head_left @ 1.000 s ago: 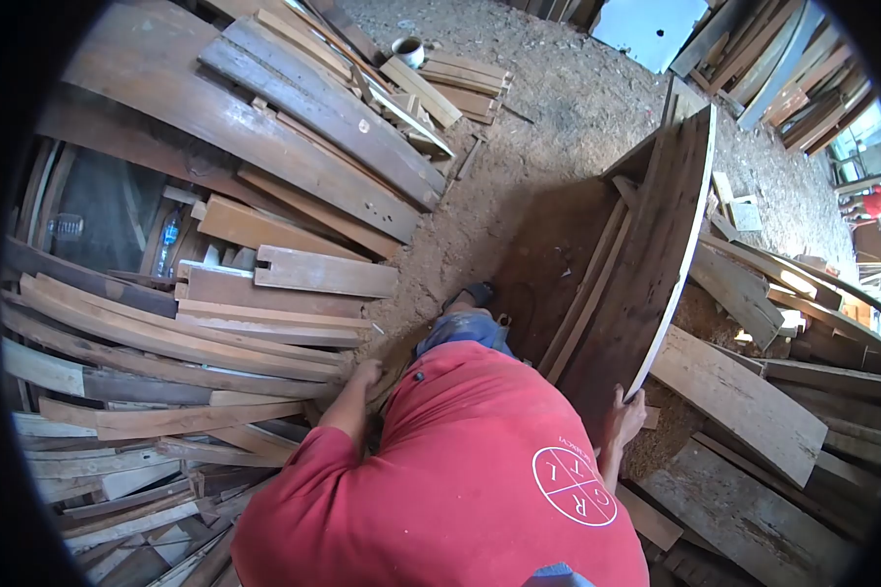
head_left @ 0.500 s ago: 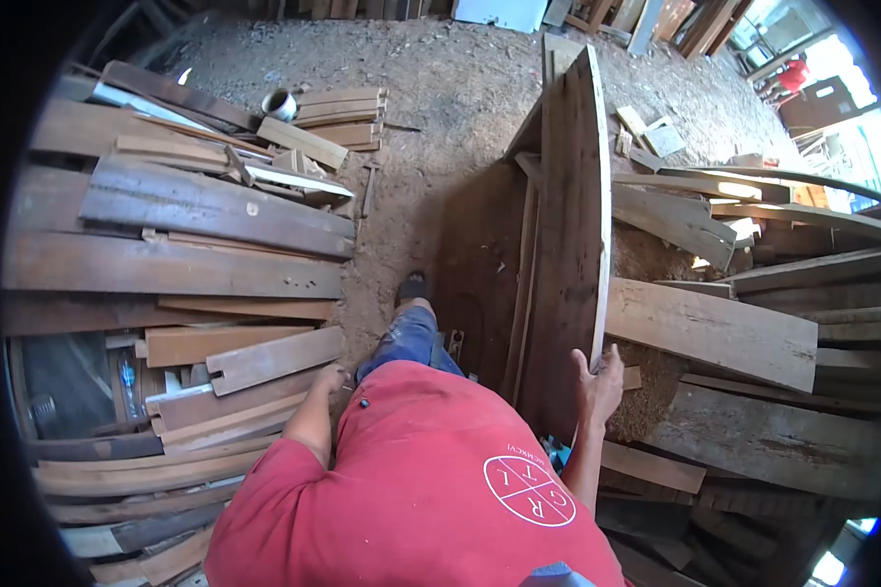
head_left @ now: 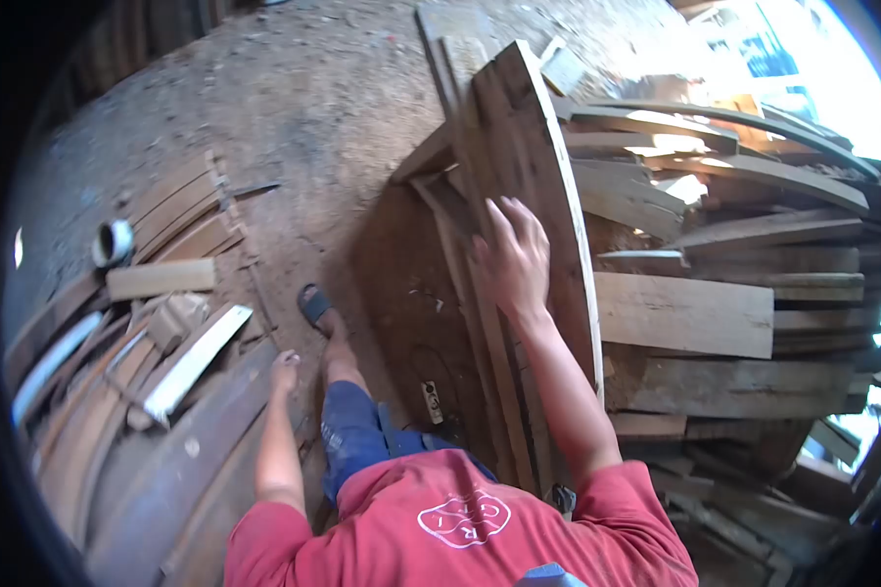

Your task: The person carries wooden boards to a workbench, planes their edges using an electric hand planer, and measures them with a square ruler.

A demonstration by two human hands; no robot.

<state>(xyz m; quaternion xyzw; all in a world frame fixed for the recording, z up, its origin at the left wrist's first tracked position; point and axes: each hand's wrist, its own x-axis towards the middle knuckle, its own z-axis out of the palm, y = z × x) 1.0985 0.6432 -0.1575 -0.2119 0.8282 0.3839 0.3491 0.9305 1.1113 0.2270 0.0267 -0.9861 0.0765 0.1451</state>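
My right hand is over the long wooden bench-like structure, its fingers apart and slightly blurred. Nothing shows in its grasp, and I cannot tell whether the fingertips touch the wood. Low at my left side hangs my left hand, fingers curled in, with no object visible in it. The nearest thing to that hand is a wide dark plank in the pile on the left.
Stacked boards lie right of the structure. On the left are short wood pieces, a white-faced strip and a round pale container. A small white block with dark marks is beside my legs. Dirt floor stretches ahead.
My right hand has moved forward and left from the structure's near right edge to above its middle. The view has turned and shifted. My left hand still hangs with curled fingers.
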